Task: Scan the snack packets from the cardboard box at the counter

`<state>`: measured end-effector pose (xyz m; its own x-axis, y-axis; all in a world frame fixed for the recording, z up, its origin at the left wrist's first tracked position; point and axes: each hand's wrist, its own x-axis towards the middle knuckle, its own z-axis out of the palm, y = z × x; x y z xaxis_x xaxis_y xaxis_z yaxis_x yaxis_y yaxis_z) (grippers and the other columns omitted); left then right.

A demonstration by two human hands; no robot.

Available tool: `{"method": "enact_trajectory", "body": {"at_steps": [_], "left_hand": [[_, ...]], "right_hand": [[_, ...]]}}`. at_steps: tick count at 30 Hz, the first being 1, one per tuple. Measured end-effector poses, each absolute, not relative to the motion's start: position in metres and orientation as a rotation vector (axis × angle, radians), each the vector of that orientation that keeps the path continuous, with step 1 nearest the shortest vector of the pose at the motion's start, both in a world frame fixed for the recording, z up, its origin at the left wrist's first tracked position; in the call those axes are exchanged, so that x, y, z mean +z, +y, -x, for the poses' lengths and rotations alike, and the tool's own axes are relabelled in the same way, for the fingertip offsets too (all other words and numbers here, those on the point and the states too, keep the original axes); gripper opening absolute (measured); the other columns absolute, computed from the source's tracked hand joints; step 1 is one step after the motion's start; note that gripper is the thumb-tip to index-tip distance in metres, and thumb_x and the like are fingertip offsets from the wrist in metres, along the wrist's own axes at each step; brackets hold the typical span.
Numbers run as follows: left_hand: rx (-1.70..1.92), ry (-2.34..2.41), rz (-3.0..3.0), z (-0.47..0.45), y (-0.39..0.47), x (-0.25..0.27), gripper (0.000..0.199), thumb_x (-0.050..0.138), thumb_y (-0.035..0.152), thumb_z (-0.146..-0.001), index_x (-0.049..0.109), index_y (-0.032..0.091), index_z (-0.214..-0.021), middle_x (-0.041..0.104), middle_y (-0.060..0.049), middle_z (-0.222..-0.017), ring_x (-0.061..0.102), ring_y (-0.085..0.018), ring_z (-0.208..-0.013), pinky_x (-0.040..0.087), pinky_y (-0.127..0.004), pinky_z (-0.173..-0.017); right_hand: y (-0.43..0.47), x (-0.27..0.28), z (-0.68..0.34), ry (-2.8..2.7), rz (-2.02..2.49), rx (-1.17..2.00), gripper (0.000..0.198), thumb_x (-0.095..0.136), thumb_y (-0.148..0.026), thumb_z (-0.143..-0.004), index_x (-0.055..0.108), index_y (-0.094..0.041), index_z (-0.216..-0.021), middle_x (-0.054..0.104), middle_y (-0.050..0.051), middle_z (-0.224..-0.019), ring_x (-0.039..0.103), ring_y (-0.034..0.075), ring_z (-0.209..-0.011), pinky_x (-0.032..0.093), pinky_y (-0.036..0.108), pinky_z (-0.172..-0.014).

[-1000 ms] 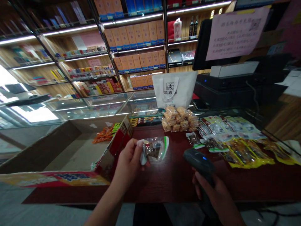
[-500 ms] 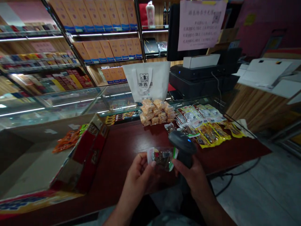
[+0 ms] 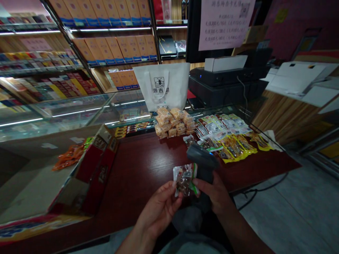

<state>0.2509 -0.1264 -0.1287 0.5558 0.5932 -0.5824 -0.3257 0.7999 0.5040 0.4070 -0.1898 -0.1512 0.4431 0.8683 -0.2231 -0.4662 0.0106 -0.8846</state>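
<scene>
From the head view, the one I share over this person's brow, the work looks partway along to me: the left hand pinches a small clear packet between thumb and fingers, holding it up just above the near part of the dark red counter, while the right hand grips a dark scanner by its handle and puts its thumb to the packet's green-edged end. The packet has not been set down, and whether the scanner has read it I cannot tell. Off to the right, plenty is laid out already: yellow-edged packets side by side, silvery packets overlapping behind them, and a couple of small dark-filled packets just beyond the scanner. A heap of tan wrapped snacks sits at the back, in front of a white carrier bag standing upright. On the left, a big open cardboard box has orange packets lying inside against its right wall. Around all this it is a dim shop: a glass case behind the counter, lit shelves with rows of orange-brown cartons, a black monitor with a pink notice over it, and loose dark cables trailing on the grey floor
</scene>
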Motion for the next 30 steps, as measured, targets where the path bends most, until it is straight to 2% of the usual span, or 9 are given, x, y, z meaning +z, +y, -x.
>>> {"method": "enact_trajectory", "body": {"at_steps": [4, 8, 11, 16, 21, 30], "left_hand": [[0.807, 0.869, -0.580, -0.249, -0.116, -0.131, 0.038, 0.096, 0.023, -0.048, 0.067, 0.012, -0.069, 0.072, -0.002, -0.074, 0.070, -0.013, -0.066, 0.061, -0.020, -0.065], [0.997, 0.944, -0.763, -0.243, -0.103, -0.134, 0.039, 0.094, 0.032, -0.051, 0.067, 0.012, -0.071, 0.073, -0.002, -0.076, 0.072, -0.016, -0.074, 0.061, -0.024, -0.072], [1.097, 0.997, -0.885, -0.239, -0.096, -0.139, 0.036, 0.091, 0.035, -0.058, 0.068, 0.013, -0.074, 0.073, -0.001, -0.077, 0.072, -0.016, -0.077, 0.060, -0.023, -0.074], [1.165, 1.085, -1.031, -0.235, -0.090, -0.147, 0.028, 0.085, 0.034, -0.067, 0.070, 0.015, -0.080, 0.075, -0.002, -0.082, 0.071, -0.015, -0.075, 0.057, -0.021, -0.073], [1.158, 1.107, -1.039, -0.235, -0.088, -0.149, 0.030, 0.085, 0.036, -0.065, 0.070, 0.016, -0.081, 0.075, -0.002, -0.083, 0.072, -0.017, -0.078, 0.057, -0.023, -0.073], [1.134, 1.090, -1.020, -0.238, -0.087, -0.154, 0.026, 0.084, 0.033, -0.068, 0.069, 0.017, -0.081, 0.076, -0.001, -0.082, 0.072, -0.015, -0.077, 0.056, -0.021, -0.073]], "right_hand": [[-0.191, -0.152, -0.415, -0.473, 1.176, 1.003, 0.042, 0.086, -0.047, -0.067, 0.063, -0.019, -0.088, 0.063, -0.006, -0.052, 0.052, 0.009, -0.044, 0.043, 0.020, -0.047], [-0.201, -0.149, -0.420, -0.610, 1.227, 0.882, 0.041, 0.076, -0.052, -0.078, 0.065, -0.018, -0.098, 0.064, -0.004, -0.058, 0.051, 0.011, -0.047, 0.042, 0.023, -0.050], [-0.212, -0.143, -0.415, -0.718, 1.276, 0.930, 0.039, 0.067, -0.056, -0.084, 0.068, -0.017, -0.085, 0.058, -0.003, -0.051, 0.051, 0.013, -0.048, 0.041, 0.025, -0.051], [-0.221, -0.139, -0.402, -0.821, 1.306, 1.039, 0.041, 0.067, -0.057, -0.084, 0.066, -0.016, -0.080, 0.057, -0.003, -0.052, 0.051, 0.013, -0.048, 0.040, 0.025, -0.052], [-0.218, -0.141, -0.402, -0.819, 1.371, 1.041, 0.042, 0.065, -0.059, -0.084, 0.063, -0.017, -0.078, 0.056, -0.004, -0.049, 0.051, 0.013, -0.046, 0.041, 0.025, -0.051], [-0.216, -0.143, -0.407, -0.818, 1.396, 1.039, 0.043, 0.065, -0.060, -0.083, 0.062, -0.018, -0.075, 0.056, -0.003, -0.049, 0.052, 0.013, -0.045, 0.041, 0.025, -0.051]]}}
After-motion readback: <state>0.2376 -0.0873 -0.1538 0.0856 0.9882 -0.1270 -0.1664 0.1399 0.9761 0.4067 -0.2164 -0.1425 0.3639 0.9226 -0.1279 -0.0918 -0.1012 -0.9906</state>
